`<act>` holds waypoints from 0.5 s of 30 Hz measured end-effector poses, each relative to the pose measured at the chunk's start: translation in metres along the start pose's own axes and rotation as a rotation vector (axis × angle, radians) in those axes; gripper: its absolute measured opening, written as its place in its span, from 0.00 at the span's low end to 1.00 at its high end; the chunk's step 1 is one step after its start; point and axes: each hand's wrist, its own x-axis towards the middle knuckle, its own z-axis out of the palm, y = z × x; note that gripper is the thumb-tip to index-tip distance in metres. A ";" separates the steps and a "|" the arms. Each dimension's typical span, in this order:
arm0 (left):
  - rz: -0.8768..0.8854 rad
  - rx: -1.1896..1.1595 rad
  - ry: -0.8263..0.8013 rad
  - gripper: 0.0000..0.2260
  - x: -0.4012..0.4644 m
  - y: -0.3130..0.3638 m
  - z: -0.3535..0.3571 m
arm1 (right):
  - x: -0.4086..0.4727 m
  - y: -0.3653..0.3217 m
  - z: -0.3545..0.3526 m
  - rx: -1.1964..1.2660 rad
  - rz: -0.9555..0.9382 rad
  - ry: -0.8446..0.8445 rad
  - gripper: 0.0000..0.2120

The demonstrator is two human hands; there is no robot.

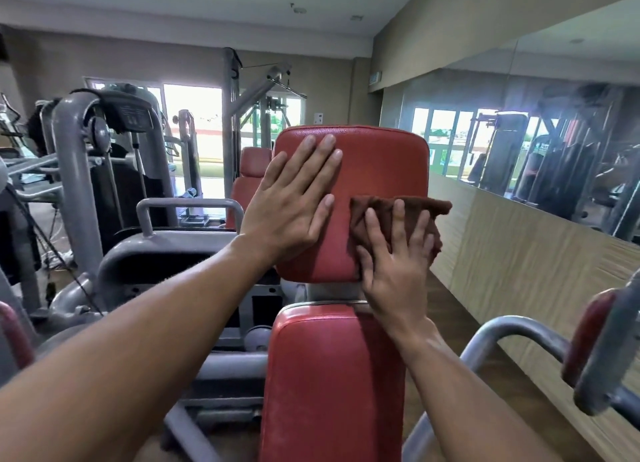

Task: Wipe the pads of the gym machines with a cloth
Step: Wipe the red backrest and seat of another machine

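Note:
A red upright back pad (381, 163) stands in front of me at the centre. My left hand (294, 198) lies flat on its left half, fingers spread, holding nothing. My right hand (394, 257) presses a dark brown cloth (405, 208) flat against the pad's lower right part, fingers spread over the cloth. Below it a second red pad (332, 385) runs down toward me. Another red seat (249, 177) sits farther back, partly hidden by my left hand.
Grey machine frames (76, 170) crowd the left side. A grey handle with a red grip (595, 350) sticks out at the lower right. A wall mirror (540, 142) and wood panelling run along the right. Windows are at the back.

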 end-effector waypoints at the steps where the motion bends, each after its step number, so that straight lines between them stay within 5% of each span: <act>1: -0.016 -0.001 -0.012 0.27 -0.001 0.003 -0.001 | -0.002 0.003 -0.001 0.025 -0.002 0.025 0.24; 7: -0.147 -0.174 -0.088 0.27 -0.078 0.052 -0.003 | -0.067 -0.002 -0.016 0.259 -0.101 -0.089 0.22; 11: -0.149 -0.101 -0.190 0.27 -0.161 0.092 0.022 | -0.128 0.004 0.001 0.034 -0.266 -0.193 0.26; 15: -0.267 -0.071 -0.182 0.28 -0.193 0.114 0.045 | -0.138 0.008 0.013 -0.057 -0.222 -0.117 0.31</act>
